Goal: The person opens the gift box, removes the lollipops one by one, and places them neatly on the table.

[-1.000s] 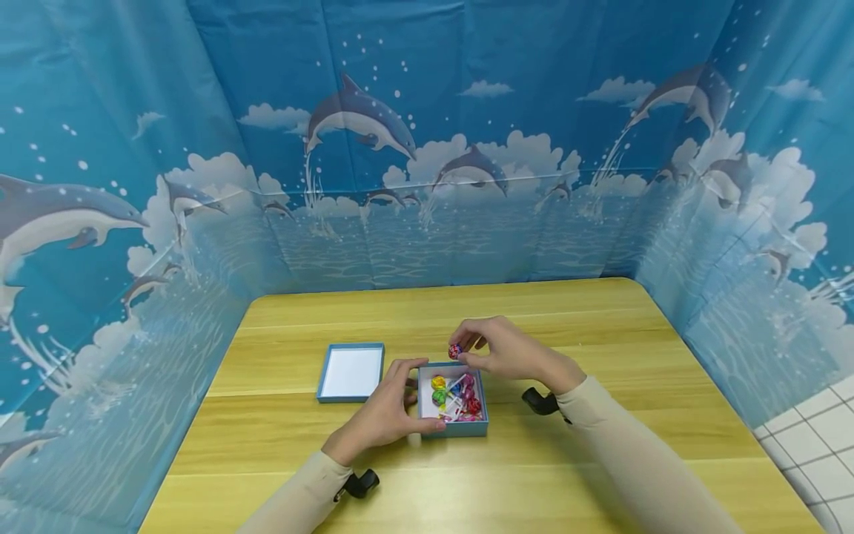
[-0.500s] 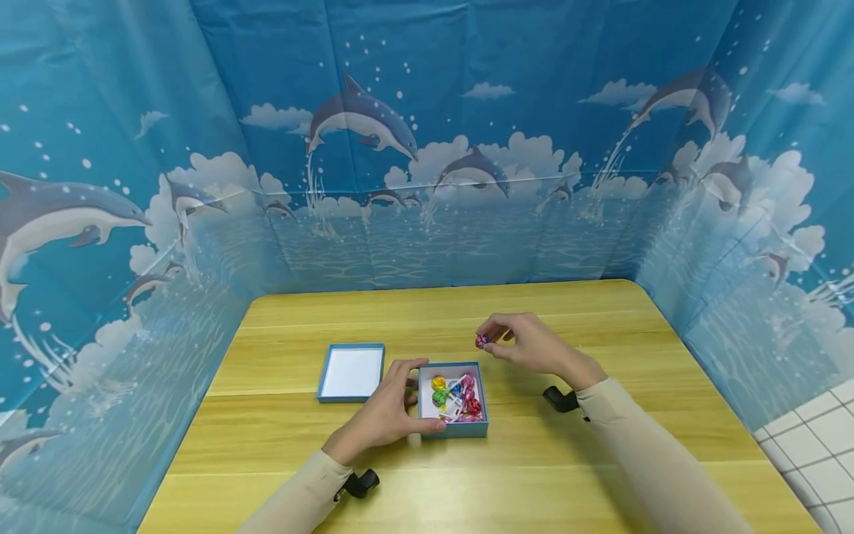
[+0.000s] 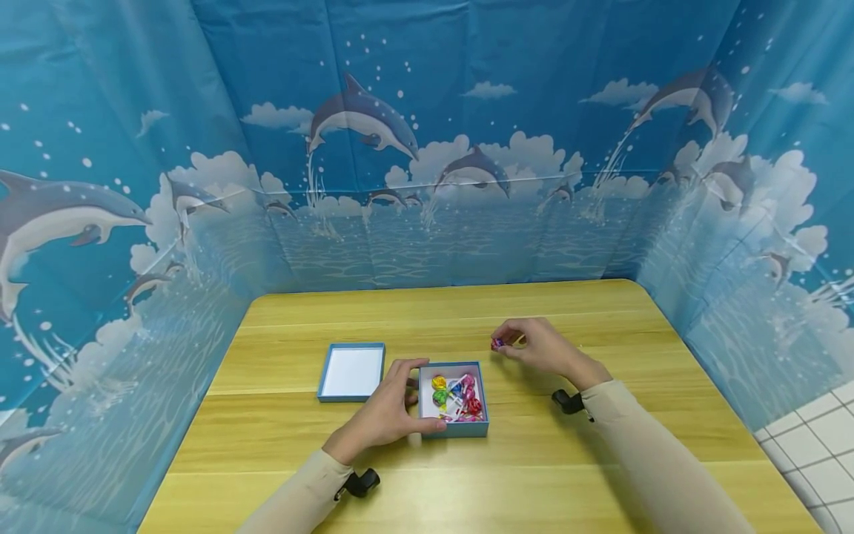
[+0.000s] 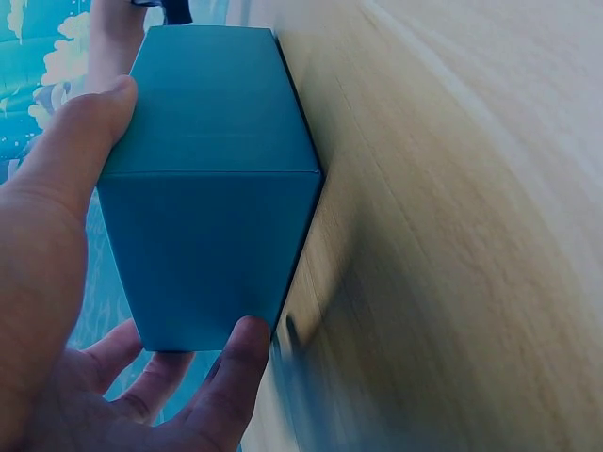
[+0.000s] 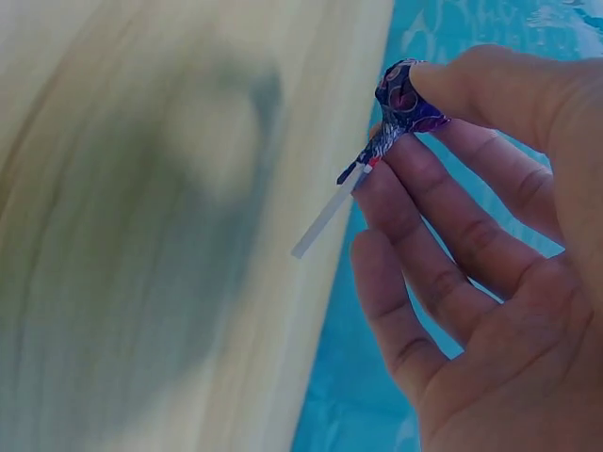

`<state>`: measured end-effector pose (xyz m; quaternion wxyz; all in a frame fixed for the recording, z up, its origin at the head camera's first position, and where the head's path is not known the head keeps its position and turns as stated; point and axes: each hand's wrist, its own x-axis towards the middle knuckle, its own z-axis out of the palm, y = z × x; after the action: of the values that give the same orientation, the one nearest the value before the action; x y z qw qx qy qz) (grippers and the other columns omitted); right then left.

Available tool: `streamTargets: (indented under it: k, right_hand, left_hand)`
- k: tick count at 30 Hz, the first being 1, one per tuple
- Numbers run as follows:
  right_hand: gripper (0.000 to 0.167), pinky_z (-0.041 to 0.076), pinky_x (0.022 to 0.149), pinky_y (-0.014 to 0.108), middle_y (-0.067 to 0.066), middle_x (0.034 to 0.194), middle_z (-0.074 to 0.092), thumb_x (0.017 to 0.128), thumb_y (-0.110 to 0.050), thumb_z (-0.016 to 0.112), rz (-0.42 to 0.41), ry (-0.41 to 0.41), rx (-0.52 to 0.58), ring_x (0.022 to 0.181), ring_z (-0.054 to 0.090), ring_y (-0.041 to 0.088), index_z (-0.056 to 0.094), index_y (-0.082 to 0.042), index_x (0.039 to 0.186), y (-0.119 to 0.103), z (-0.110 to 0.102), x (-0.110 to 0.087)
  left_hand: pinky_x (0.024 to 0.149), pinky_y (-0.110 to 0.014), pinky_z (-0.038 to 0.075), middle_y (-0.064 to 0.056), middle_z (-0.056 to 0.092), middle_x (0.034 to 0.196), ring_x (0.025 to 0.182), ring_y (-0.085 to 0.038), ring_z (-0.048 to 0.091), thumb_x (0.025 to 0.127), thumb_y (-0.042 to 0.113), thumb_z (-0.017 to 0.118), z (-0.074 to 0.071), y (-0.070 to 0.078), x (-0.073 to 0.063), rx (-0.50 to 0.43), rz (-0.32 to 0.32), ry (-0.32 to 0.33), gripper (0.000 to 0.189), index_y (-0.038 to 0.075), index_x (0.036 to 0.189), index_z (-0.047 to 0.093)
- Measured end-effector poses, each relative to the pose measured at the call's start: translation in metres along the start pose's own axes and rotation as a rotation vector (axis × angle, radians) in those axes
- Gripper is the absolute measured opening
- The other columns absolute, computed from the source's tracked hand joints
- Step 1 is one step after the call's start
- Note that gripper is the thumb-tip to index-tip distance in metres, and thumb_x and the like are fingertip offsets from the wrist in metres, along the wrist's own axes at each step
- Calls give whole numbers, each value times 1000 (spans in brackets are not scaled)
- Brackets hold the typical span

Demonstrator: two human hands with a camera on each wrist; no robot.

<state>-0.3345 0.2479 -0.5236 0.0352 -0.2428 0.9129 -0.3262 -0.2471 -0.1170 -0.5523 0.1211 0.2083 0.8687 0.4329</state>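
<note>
My left hand grips a blue box from its left side, thumb at the near edge and fingers at the far edge. The left wrist view shows the box's plain blue walls between thumb and fingers. Inside lie several wrapped lollipops, yellow, green, blue, pink and red. To the right of the box and farther back, my right hand pinches a lollipop by its head, wrapped in dark purple and red. Its white stick points down toward the table in the right wrist view.
The box's lid, white inside with a blue rim, lies to the left of the box. All this is on a yellow wood-grain table. A blue dolphin-print curtain hangs behind and along both sides.
My right hand has carried the lollipop from above the box's far edge rightward, away from the box, and lowered it slightly. The left hand and the box have stayed in place.
</note>
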Motion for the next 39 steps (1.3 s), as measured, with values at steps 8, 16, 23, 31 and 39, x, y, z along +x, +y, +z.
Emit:
streamTargets:
  k: [8,16,23,31,39]
  right_hand:
    - [17,69,102,52,0,116,86,111,-12,81,48,-15,-27,109,80,19,85,-12,127,16,6,-2]
    - [17,70,102,51,2,116,85,111,-11,81,67,-16,-24,108,80,19,84,-10,127,26,12,-2]
    - [18,70,101,50,2,117,86,111,-10,81,63,-19,-30,108,81,19,85,-10,128,28,14,-2]
    - [20,70,100,49,3,118,86,110,-10,81,68,-26,-31,109,81,21,84,-8,130,26,14,-1]
    - [24,70,102,50,5,121,85,110,-11,81,73,-37,-31,113,82,23,83,-7,134,26,15,-2]
  left_hand:
    - [116,-40,64,-14,46,167,141,-25,62,92,46,102,0,1,0,-33,-9,-7,115,18,181,35]
    - [116,-40,64,-15,46,167,141,-26,62,93,44,102,-1,2,0,-46,-3,-12,116,15,181,34]
    - [117,-41,64,-15,46,168,141,-25,61,93,45,102,-1,4,-1,-31,-3,-9,115,17,181,34]
    - [115,-40,64,-14,47,167,140,-23,61,93,45,102,-2,4,-1,-27,0,-7,114,19,181,35]
    - [115,-40,64,-13,47,165,137,-23,60,94,46,101,-1,1,-1,-41,3,-10,114,16,181,35]
